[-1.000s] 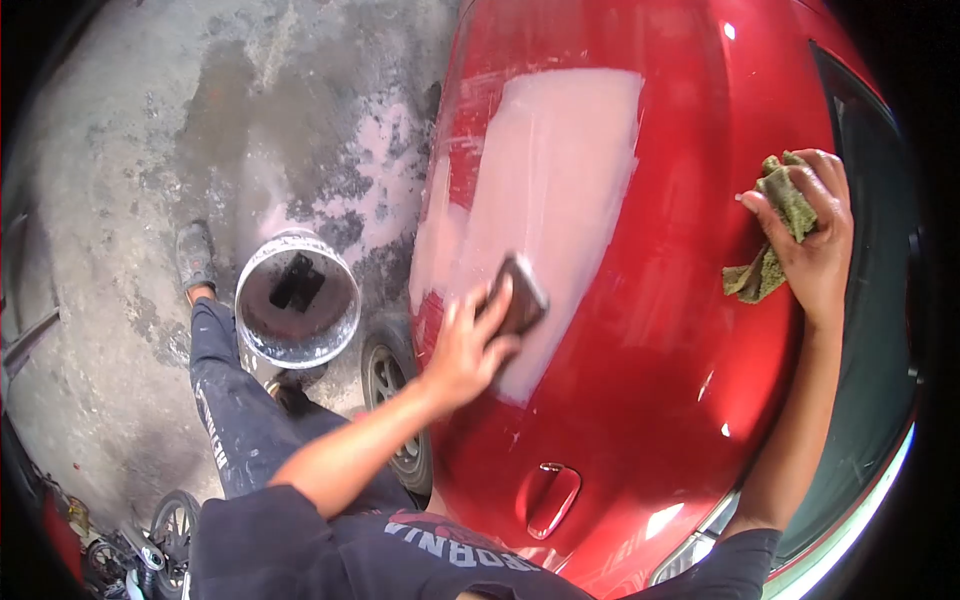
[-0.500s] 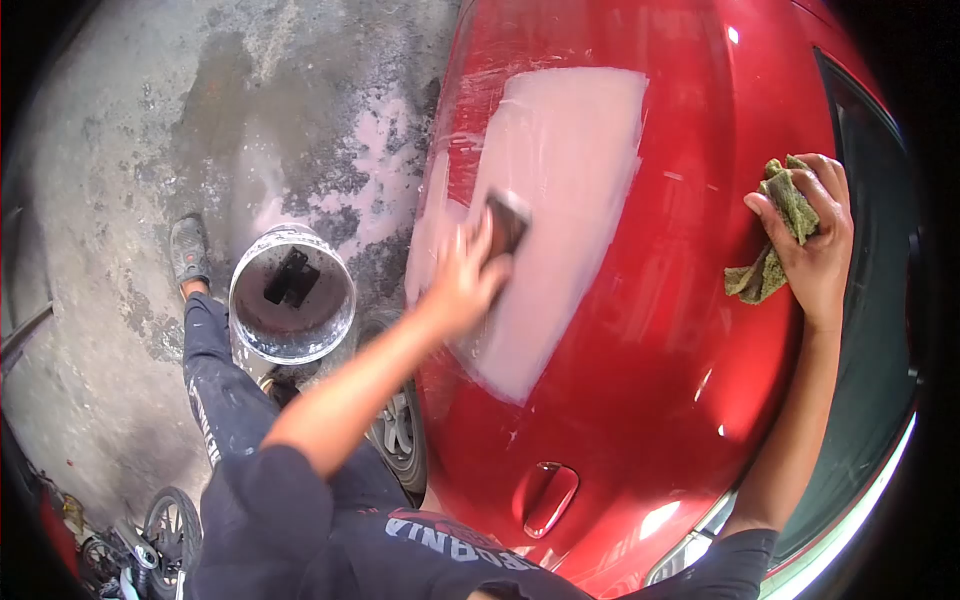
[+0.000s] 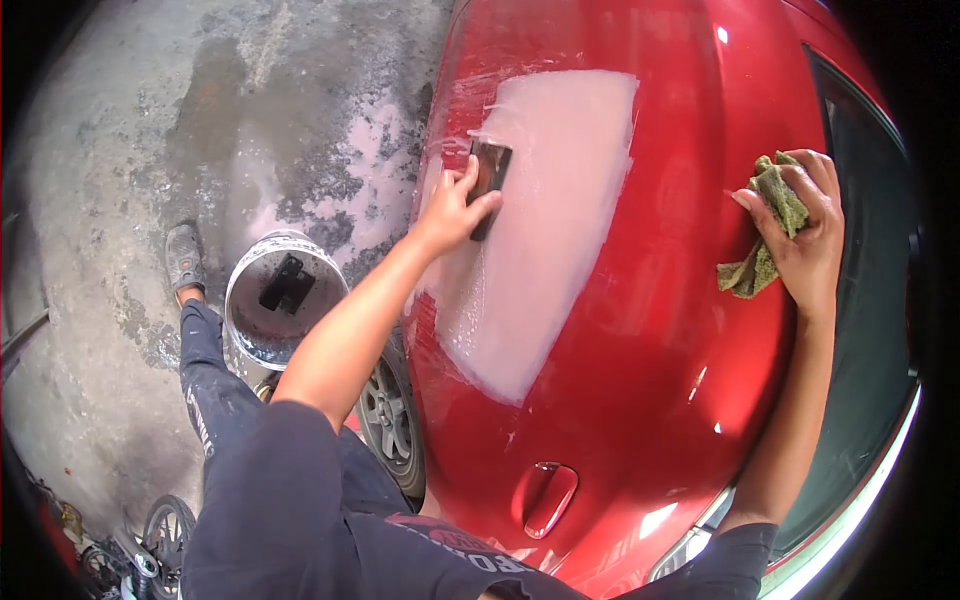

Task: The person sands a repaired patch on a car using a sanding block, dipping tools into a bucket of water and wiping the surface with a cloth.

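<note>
Gripping a dark block (image 3: 491, 168) on that pale patch (image 3: 560, 220) with the left hand (image 3: 451, 213), meanwhile the right hand (image 3: 812, 240) has its fingers scrunched round a green rag (image 3: 783, 200).

my left hand (image 3: 452, 208) hiding part of a dark rectangular block (image 3: 494, 158), folds of a rough green cloth (image 3: 783, 200) lost inside my right hand (image 3: 815, 240), a round whitish bucket (image 3: 243, 322) partly behind my left forearm (image 3: 350, 325), a glossy red car (image 3: 660, 330) cut by the top edge

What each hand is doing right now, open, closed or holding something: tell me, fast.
Left hand: closed, gripping a dark block at the pale patch.
Right hand: closed, holding a crumpled green cloth.
</note>
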Demonstrator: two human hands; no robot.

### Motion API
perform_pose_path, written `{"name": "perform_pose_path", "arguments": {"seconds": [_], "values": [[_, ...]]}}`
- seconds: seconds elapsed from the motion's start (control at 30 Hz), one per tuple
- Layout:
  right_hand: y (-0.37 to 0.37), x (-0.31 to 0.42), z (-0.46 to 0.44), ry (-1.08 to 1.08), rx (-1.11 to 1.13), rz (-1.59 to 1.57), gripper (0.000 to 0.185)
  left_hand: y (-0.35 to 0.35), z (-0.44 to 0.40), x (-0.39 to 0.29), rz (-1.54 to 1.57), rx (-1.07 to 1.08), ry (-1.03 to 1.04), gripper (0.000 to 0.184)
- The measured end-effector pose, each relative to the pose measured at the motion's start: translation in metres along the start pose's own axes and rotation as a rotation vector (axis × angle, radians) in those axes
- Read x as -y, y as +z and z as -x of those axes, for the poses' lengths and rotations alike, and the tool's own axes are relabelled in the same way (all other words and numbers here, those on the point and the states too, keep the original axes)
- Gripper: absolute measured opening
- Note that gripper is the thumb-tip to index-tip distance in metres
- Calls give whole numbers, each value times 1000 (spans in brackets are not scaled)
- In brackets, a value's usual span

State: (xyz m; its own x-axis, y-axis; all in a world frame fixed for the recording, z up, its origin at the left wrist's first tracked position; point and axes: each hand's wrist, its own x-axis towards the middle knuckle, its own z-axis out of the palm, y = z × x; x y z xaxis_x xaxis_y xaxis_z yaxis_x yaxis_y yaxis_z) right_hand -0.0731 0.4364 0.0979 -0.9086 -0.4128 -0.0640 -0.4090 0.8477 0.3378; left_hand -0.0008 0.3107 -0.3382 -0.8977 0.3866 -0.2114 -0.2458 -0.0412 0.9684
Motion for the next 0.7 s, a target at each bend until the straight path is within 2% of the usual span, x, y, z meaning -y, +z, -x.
{"name": "perform_pose_path", "arguments": {"seconds": [0.07,0.13,0.2,0.3,0.4,0.47,0.53,0.63,0.7], "values": [[-4,6,-2,-22,19,26,41,4,15,8,-63,0,-1,83],[-4,5,-3,-40,9,57,41,21,98,2,-189,-28,114,86],[-3,4,-2,-11,25,22,39,20,184,-25,-54,140,42,90],[0,3,0,-4,18,-25,39,12,160,-19,-70,177,69,90],[0,-1,0,-24,21,11,40,4,45,14,19,56,122,89],[-1,2,2,-12,11,6,39,-4,20,8,88,57,48,86],[-4,4,-2,-34,19,28,39,16,69,5,-95,-5,71,87],[-5,5,-5,-27,23,15,38,23,185,-30,-85,80,52,90],[-2,4,-2,9,25,-34,39,21,183,-23,-88,119,70,93]]}}
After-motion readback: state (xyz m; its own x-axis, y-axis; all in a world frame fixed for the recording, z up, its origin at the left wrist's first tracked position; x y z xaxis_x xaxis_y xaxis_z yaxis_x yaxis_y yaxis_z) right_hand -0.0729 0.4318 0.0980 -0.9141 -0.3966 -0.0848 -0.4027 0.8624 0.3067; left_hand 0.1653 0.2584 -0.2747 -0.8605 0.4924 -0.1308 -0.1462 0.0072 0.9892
